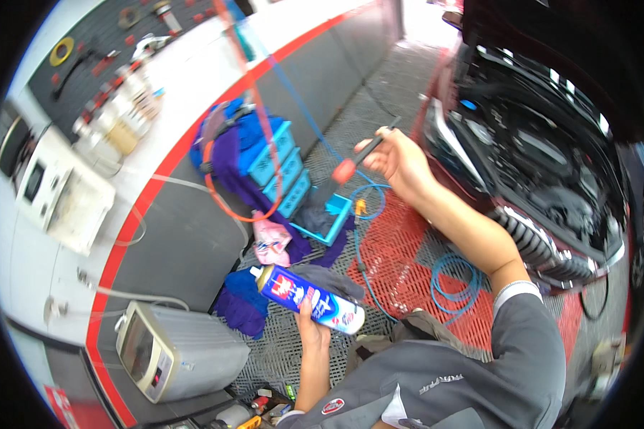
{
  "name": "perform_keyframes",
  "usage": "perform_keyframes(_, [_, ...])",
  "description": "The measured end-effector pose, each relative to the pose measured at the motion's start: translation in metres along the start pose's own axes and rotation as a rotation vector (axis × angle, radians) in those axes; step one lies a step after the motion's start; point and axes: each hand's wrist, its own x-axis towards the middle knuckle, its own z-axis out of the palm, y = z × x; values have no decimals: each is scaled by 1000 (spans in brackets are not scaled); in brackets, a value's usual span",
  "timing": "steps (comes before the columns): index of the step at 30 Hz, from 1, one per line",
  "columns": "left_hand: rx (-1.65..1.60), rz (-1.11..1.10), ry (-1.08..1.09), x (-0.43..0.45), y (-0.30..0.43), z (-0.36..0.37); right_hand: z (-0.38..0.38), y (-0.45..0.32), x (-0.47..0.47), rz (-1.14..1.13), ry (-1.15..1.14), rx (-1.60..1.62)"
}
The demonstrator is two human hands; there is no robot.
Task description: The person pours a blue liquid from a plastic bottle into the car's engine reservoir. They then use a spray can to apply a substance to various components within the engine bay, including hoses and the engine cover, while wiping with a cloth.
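Note:
My left hand [314,327] is closed around a blue and white aerosol can [311,300], which lies tilted with its white nozzle up and to the left. Farther forward, my right hand [394,158] grips a thin tool with a black handle and a blurred red-orange part [349,169]; its exact kind cannot be told. Beyond the can are a pink printed bag [272,241] and blue and purple cloths [241,308] on the floor. To the right of my right hand, a dark red car [434,139] has its hood raised, showing the engine bay [536,155].
Turquoise crates [284,182] heaped with cloths stand against the counter. Blue hose [456,289] lies coiled on the red and grey grating. An orange hose [231,214] hangs ahead. Bottles [118,118] stand on the white counter, and a grey machine [182,351] is at lower left.

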Motion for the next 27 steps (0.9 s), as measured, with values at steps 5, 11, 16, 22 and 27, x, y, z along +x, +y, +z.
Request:
perform_keyframes(5, [119, -179, -81, -33, -89, 91, -61, -3, -198, -162, -107, -897])
perform_keyframes(11, [162, -510, -334, -123, -212, 199, -179, -61, -365, -173, 334, -667])
perform_keyframes(16, [282, -628, -377, -188, -324, 249, -267, -156, -455, 146, 505, -483])
perform_keyframes(22, [351, -700, -537, -245, -428, 302, -334, -214, -494, 3, 607, -419])
perform_keyframes(27, [378, -770, -642, -250, -491, 357, -392, -257, -507, 27, 719, -381])
